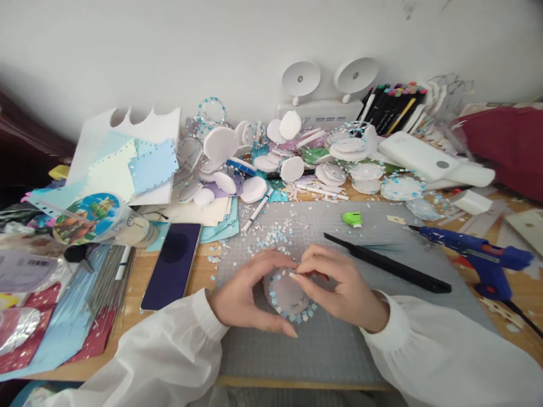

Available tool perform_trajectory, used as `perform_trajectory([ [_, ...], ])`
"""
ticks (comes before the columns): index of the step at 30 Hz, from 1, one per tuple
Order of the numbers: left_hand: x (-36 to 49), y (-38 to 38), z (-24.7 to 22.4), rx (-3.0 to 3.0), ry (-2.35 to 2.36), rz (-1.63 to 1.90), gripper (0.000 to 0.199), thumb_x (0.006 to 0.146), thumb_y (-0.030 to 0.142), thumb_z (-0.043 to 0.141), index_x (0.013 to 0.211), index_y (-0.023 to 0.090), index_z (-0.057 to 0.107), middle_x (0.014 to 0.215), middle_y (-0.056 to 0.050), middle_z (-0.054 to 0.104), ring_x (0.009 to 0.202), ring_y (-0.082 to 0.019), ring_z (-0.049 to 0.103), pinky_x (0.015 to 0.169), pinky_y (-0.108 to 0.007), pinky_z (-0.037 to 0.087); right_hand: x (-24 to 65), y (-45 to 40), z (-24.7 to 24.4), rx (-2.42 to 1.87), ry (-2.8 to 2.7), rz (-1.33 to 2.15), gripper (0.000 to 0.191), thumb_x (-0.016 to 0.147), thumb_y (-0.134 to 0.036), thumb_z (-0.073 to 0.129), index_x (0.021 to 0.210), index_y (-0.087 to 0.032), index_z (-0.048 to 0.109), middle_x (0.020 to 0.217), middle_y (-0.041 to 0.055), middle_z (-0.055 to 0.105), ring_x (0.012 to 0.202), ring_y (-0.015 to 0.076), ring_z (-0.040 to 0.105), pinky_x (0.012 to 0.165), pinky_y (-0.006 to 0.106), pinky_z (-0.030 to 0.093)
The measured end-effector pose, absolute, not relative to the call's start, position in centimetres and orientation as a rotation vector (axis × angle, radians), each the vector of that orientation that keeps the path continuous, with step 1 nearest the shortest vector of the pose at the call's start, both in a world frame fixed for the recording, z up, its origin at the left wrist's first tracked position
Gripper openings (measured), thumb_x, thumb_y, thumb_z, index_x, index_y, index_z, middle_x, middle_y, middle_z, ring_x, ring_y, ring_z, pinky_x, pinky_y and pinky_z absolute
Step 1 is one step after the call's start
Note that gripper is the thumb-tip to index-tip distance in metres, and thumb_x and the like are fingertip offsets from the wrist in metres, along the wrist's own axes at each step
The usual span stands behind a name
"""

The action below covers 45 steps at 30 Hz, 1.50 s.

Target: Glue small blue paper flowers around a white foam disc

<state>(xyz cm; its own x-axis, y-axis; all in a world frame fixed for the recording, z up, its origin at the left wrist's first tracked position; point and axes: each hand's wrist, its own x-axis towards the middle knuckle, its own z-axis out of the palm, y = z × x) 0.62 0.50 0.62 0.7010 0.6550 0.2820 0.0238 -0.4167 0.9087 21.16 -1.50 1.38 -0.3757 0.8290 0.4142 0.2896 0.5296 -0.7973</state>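
Observation:
A pale round disc [285, 289] lies on the grey cutting mat, its rim ringed with small blue and white flower-shaped pieces. My left hand [254, 291] curves around the disc's left side, index finger at the far rim and thumb along the near edge. At the disc's upper right, my right hand [333, 280] is closed in a pinch, its fingertips meeting the left index fingertip. Whatever sits in that pinch is too small and covered to name. Loose blue and white paper bits [271, 237] are scattered just beyond the hands.
Right of my hands lie black tweezers [390, 263], a green cap-like piece [352, 219] and a blue glue gun [479, 249]. A phone [172, 265] and a lidded cup [102, 220] stand left. White discs [220, 144] pile up along the back, before a two-headed lamp [324, 110].

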Motion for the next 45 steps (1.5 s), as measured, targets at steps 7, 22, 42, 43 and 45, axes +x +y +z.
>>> perform_trajectory([
  [7, 0.52, 0.31, 0.23, 1.794, 0.559, 0.771, 0.076, 0.051, 0.041, 0.089, 0.116, 0.021, 0.056, 0.109, -0.011, 0.063, 0.102, -0.028, 0.059, 0.098, -0.046, 0.042, 21.52, -1.66, 1.82, -0.872, -1.938, 0.845, 0.005, 0.082, -0.016, 0.061, 0.086, -0.018, 0.062, 0.077, 0.0015, 0.056, 0.068, 0.0115, 0.051, 0.060, 0.026, 0.041],
  [22, 0.45, 0.44, 0.40, 1.822, 0.533, 0.792, 0.075, 0.050, 0.039, 0.090, 0.115, 0.021, 0.056, 0.106, -0.011, 0.063, 0.100, -0.027, 0.058, 0.094, -0.044, 0.043, 21.53, -1.44, 1.96, -0.898, -1.885, 0.942, 0.004, 0.083, -0.016, 0.060, 0.082, -0.018, 0.063, 0.071, 0.0000, 0.054, 0.061, 0.0099, 0.046, 0.053, 0.024, 0.036],
  [42, 0.51, 0.52, 0.41, 1.947, 0.543, 0.803, 0.080, 0.052, 0.049, 0.086, 0.120, 0.021, 0.053, 0.110, -0.011, 0.062, 0.105, -0.029, 0.058, 0.098, -0.044, 0.039, 21.34, -1.70, 1.71, -0.970, -1.823, 1.111, 0.014, 0.090, -0.024, 0.056, 0.080, -0.018, 0.064, 0.071, 0.0009, 0.054, 0.066, 0.0120, 0.050, 0.059, 0.026, 0.040],
  [43, 0.57, 0.57, 0.42, 1.962, 0.532, 0.801, 0.079, 0.053, 0.049, 0.086, 0.119, 0.021, 0.054, 0.109, -0.011, 0.063, 0.104, -0.029, 0.058, 0.099, -0.044, 0.038, 21.31, -1.74, 1.65, -0.962, -1.841, 1.072, 0.013, 0.089, -0.024, 0.057, 0.081, -0.019, 0.065, 0.071, 0.0005, 0.054, 0.064, 0.0113, 0.049, 0.058, 0.025, 0.040],
  [45, 0.69, 0.66, 0.44, 1.974, 0.510, 0.805, 0.074, 0.053, 0.050, 0.086, 0.114, 0.020, 0.057, 0.106, -0.011, 0.065, 0.101, -0.028, 0.059, 0.099, -0.045, 0.038, 21.21, -1.80, 1.54, -0.935, -1.886, 0.974, 0.010, 0.088, -0.021, 0.058, 0.083, -0.019, 0.066, 0.072, 0.0001, 0.054, 0.062, 0.0101, 0.048, 0.056, 0.024, 0.039],
])
